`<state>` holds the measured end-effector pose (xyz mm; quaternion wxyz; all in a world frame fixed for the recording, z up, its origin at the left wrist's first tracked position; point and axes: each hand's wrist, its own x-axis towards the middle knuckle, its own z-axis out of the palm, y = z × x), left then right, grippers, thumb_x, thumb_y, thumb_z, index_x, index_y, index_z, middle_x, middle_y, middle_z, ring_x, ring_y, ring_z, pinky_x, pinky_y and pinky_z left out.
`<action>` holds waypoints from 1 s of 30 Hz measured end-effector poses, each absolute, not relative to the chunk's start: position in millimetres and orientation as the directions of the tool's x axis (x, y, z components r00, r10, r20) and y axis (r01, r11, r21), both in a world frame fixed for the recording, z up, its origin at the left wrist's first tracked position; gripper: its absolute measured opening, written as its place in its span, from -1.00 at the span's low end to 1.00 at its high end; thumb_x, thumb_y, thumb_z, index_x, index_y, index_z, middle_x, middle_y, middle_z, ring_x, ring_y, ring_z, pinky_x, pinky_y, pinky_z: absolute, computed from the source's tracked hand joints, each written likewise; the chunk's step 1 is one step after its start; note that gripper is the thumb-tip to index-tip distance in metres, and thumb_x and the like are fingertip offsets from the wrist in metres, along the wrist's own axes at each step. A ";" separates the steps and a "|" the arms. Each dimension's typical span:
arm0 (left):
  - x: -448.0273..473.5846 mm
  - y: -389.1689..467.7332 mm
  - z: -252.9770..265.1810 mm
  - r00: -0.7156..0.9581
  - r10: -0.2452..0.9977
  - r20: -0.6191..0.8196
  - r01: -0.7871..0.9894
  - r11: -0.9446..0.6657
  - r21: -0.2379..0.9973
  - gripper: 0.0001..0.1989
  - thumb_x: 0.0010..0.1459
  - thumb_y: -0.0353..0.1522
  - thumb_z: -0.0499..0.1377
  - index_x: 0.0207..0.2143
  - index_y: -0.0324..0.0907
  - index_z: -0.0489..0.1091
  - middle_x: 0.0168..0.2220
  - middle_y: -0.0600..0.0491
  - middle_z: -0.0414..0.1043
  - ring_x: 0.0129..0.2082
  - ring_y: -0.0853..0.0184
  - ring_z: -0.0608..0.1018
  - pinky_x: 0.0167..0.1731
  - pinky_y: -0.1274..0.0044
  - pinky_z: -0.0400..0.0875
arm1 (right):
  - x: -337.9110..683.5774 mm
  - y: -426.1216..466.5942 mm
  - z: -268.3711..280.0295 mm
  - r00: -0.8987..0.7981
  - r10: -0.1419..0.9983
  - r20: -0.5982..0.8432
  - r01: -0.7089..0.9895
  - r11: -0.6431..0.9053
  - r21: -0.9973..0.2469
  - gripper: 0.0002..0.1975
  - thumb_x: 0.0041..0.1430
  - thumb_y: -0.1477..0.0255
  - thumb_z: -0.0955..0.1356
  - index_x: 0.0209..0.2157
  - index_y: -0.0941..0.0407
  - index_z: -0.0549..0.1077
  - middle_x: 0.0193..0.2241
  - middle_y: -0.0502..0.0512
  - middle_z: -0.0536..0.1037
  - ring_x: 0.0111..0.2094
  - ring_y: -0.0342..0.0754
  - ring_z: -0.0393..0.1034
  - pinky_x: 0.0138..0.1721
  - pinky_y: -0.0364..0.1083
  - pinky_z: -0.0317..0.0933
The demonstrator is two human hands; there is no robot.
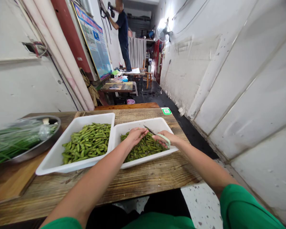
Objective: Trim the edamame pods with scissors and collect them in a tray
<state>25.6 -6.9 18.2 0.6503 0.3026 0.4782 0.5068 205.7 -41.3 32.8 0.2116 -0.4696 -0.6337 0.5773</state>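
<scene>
1. Nearest, a wooden table (162, 178) is bearing everything; the left forearm (95, 178) is crossing its near edge, hiding the left tray's near right corner.
2. Wooden board (16, 181): lying toward the table's near left corner.
3. Left tray (49, 159): standing left of centre, holding heaped pods (87, 141).
4. Right tray (149, 156): sitting toward the right edge, holding green pods (145, 148); presumably placed there for both hands' reach.
5. Right hand (168, 137): fingers curling round pale-handled scissors (150, 130), probably so the blades are facing the left hand.
6. Left hand (136, 136): fingers pinching narrow beside the blade tips; cannot tell what they are holding. Likely hovering over the right tray to catch droppings.
7. Metal basin (54, 132): crowding the left tray from the left edge, holding bagged greens (14, 146).
8. Printed card (166, 110): marking the far right corner.
9. Beyond the far edge: bench (128, 106) running across; farther, a person (123, 35) standing.
</scene>
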 end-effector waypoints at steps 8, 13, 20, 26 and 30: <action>21.5 -6.7 18.1 0.126 0.902 -0.413 -0.065 0.423 0.904 -0.94 -0.17 -0.54 0.02 -0.58 -0.25 0.22 -0.69 0.09 0.27 -0.77 0.54 0.25 -0.80 0.70 -0.01 | 204.8 -32.8 27.6 -0.298 0.941 -0.162 0.197 -0.106 -0.975 -0.65 -0.08 0.18 0.36 -0.56 0.17 0.23 -0.77 -0.13 0.21 -0.80 -0.28 0.06 -0.83 -0.26 -0.02; 33.5 -14.5 15.4 0.294 0.881 -0.370 0.414 0.231 0.880 -0.80 -0.10 -0.46 0.07 -0.36 -0.24 0.40 -0.53 0.06 0.41 -0.67 0.50 0.32 -0.68 0.65 0.12 | 207.6 -30.8 25.8 -0.320 0.936 -0.146 0.142 -0.105 -0.984 -0.66 -0.10 0.22 0.37 -0.59 0.18 0.23 -0.78 -0.13 0.22 -0.81 -0.29 0.05 -0.84 -0.26 -0.03; 57.6 -11.8 7.1 0.298 0.937 -0.185 0.891 -0.203 0.407 -0.77 -0.22 -0.19 0.22 -0.63 -0.18 0.41 -0.63 0.07 0.36 -0.51 0.35 0.42 -0.50 0.60 0.23 | 209.4 -31.0 29.2 -0.328 0.930 -0.166 0.149 -0.123 -0.981 -0.67 -0.10 0.22 0.37 -0.59 0.18 0.23 -0.81 -0.14 0.21 -0.82 -0.29 0.06 -0.83 -0.27 -0.03; 78.6 -14.8 -9.3 0.147 0.988 -0.054 0.784 -0.083 0.615 -0.68 -0.53 -0.52 0.34 -0.86 -0.17 0.19 -0.77 0.10 0.17 -0.52 0.31 0.41 -0.54 0.62 0.18 | 209.4 -33.4 30.9 -0.348 0.926 -0.146 0.173 -0.089 -0.981 -0.63 -0.10 0.20 0.36 -0.62 0.17 0.19 -0.83 -0.14 0.19 -0.83 -0.29 0.04 -0.84 -0.27 -0.03; 71.1 -13.2 -5.6 0.219 0.974 -0.051 0.701 -0.121 0.703 -0.80 -0.44 -0.51 0.31 -0.78 -0.19 0.30 -0.76 0.12 0.21 -0.63 0.40 0.32 -0.58 0.61 0.13 | 208.1 -33.0 30.0 -0.335 0.933 -0.131 0.180 -0.072 -0.981 -0.62 -0.10 0.17 0.36 -0.60 0.17 0.19 -0.82 -0.14 0.19 -0.82 -0.29 0.05 -0.84 -0.27 -0.02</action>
